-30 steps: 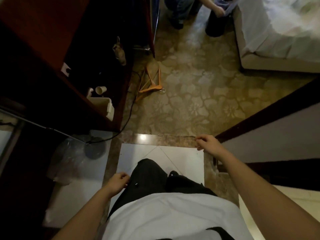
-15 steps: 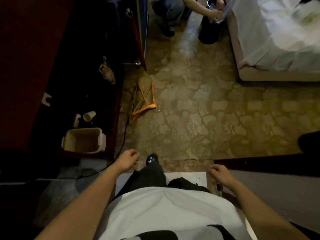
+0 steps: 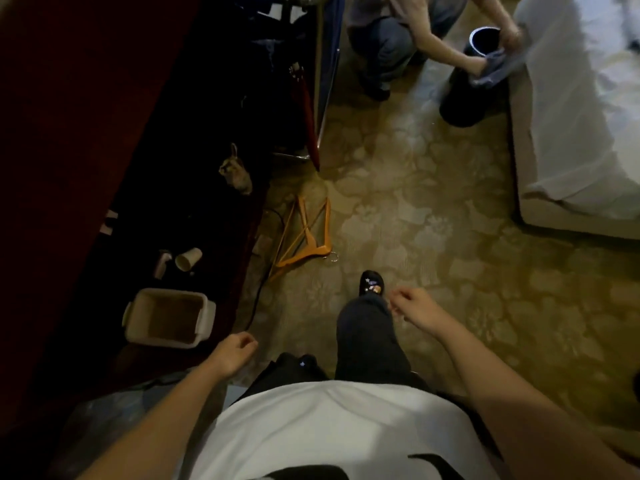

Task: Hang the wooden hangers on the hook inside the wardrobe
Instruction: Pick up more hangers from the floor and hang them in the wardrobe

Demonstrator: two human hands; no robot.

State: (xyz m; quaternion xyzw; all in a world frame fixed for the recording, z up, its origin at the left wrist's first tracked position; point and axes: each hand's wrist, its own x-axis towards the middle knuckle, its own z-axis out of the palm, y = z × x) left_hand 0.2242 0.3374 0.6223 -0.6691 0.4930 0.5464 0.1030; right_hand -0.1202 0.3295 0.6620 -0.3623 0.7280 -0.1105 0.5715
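Stepping off the tiled threshold onto the patterned carpet (image 3: pixel 450 237) is what has changed over the last second: the white tile is no longer seen, and a dark shoe (image 3: pixel 371 282) is now planted ahead of the body. The wooden hangers (image 3: pixel 304 237) are brought much nearer by this; they lie untouched in a loose pile at the carpet's left edge, just beside the open wardrobe (image 3: pixel 156 116), metal hooks toward the shoe. The right hand (image 3: pixel 414 308) has been taken off the door frame and is carried free over the carpet, fingers loosely curled on nothing. The left hand (image 3: pixel 232 355) is likewise loosely curled and empty, near a beige tub (image 3: pixel 166 317) on the wardrobe floor, with a tipped paper cup (image 3: pixel 188 258) beyond it. A second person (image 3: pixel 388 39) is crouched at the carpet's far edge by the bed (image 3: pixel 571 133). The task is judged at approach only: nothing lifted yet, and a bend toward the hangers is needed. The wardrobe hook cannot be made out in the dark interior.
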